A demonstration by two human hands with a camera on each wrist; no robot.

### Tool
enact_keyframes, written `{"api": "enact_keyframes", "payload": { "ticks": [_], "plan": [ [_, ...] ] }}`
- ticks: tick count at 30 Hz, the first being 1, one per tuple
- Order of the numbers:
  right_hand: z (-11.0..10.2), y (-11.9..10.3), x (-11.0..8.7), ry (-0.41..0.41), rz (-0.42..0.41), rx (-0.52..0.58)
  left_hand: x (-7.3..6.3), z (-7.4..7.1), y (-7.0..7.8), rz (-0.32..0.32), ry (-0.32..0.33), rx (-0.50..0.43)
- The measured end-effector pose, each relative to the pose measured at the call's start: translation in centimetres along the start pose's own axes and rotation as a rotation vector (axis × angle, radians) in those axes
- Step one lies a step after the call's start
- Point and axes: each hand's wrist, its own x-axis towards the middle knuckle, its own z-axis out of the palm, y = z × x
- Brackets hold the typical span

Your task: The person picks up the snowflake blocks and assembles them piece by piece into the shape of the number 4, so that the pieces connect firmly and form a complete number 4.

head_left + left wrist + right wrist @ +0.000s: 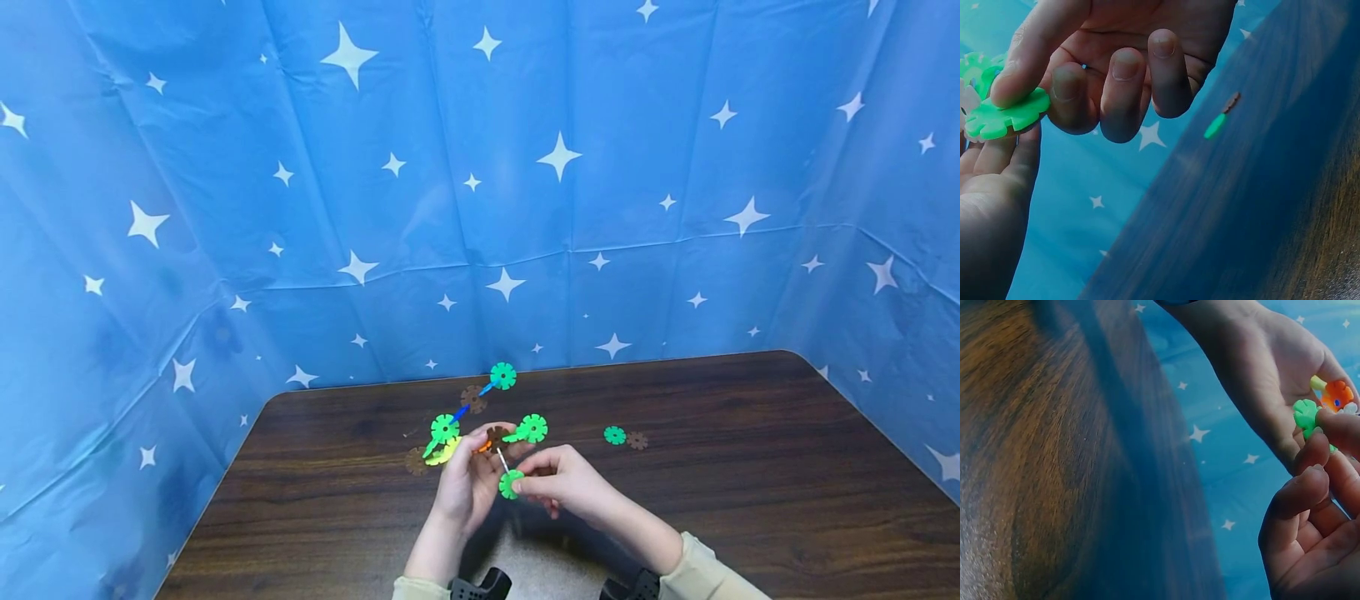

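Observation:
My left hand (465,493) grips a branching chain of notched interlocking discs near an orange disc (485,447) and a brown disc (497,437). Leftward, the chain runs through a yellow disc (452,450) and a green disc (444,428), then up past a dark blue disc (460,414) to a teal disc (503,376). Another bright green disc (534,428) sticks out on the right. Between thumb and fingers, my right hand (573,486) pinches a green disc (1013,115); a white disc (503,460), seen edge-on, stands between it and the chain.
A loose teal disc (614,435) and a brown disc (637,440) lie side by side on the dark wooden table (750,483), to the right of the hands. A blue star-printed cloth (420,208) hangs behind the table's far edge.

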Motion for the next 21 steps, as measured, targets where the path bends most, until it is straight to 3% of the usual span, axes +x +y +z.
{"api": "enact_keyframes", "payload": {
  "ticks": [7, 16, 21],
  "plan": [
    [0.14, -0.21, 0.04, 0.012, -0.028, 0.000, 0.00, 0.00, 0.12, -0.038, 0.002, -0.001],
    [0.27, 0.00, -0.37, 0.021, -0.056, -0.007, -0.01, -0.01, 0.29, -0.028, -0.070, 0.026],
    [0.47, 0.33, -0.67, 0.038, -0.068, 0.040, -0.02, 0.11, 0.17, -0.036, -0.062, 0.048]
  ]
}}
